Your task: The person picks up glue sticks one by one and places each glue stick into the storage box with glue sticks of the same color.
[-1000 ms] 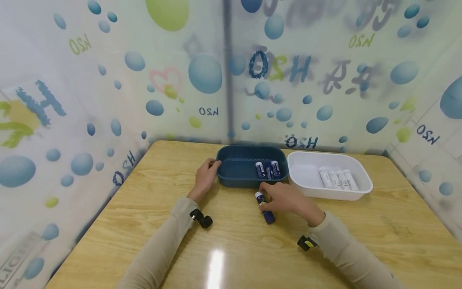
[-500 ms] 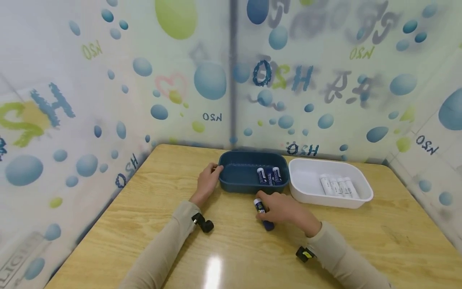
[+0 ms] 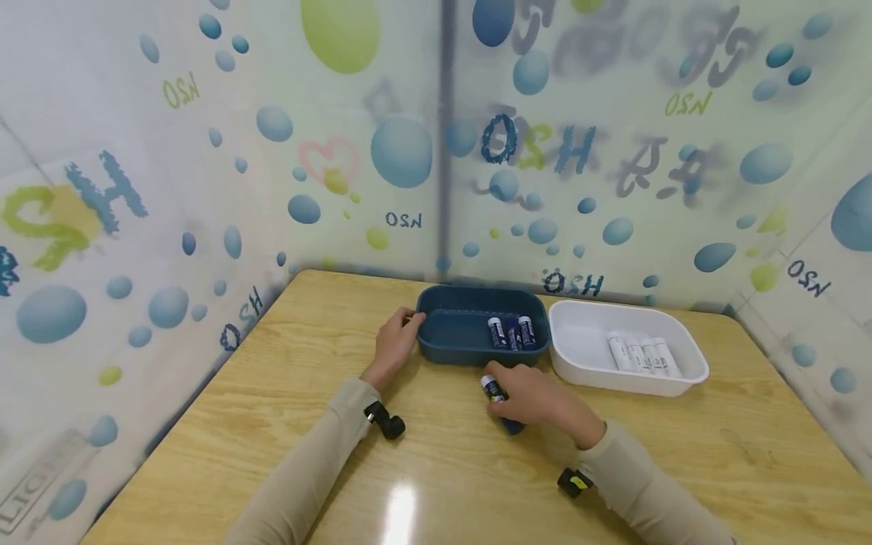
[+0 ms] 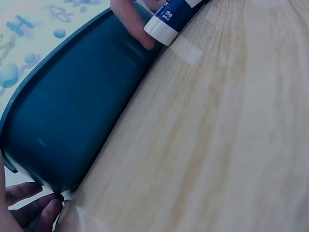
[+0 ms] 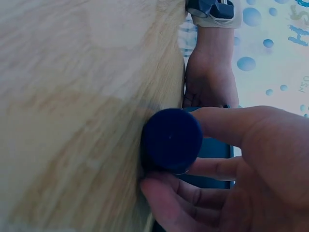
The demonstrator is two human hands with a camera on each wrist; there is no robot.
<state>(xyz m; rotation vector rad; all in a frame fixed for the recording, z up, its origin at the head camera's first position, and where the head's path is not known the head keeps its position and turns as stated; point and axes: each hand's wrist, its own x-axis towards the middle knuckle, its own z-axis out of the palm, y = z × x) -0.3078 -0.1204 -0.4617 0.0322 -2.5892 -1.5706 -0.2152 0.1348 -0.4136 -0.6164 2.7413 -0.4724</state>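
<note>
My right hand (image 3: 538, 393) pinches a dark blue glue stick (image 3: 490, 388) between thumb and fingers, in front of the dark blue bin. In the right wrist view the round blue end of the glue stick (image 5: 171, 140) faces the camera, low beside the wooden table. Its white end (image 4: 161, 30) shows in the left wrist view, along with a fingertip. My left hand (image 3: 395, 344) holds the left end of the bin (image 3: 450, 354), thumb at the rim. Fingers (image 4: 46, 210) of that hand bend against the bin's lower corner. Several similar glue sticks (image 3: 498, 333) lie together inside its right part.
A white bin (image 3: 616, 378) stands right beside the blue one, with several white tubes (image 3: 643, 354) lying in its right half. Both bins are near the back edge of the wooden table (image 3: 306, 341). Patterned wall sheets (image 3: 395, 257) rise behind and at the sides.
The head view has tilted a little, so everything sits slightly lower. My right hand now covers more of the glue stick. The left hand keeps its place on the blue bin.
</note>
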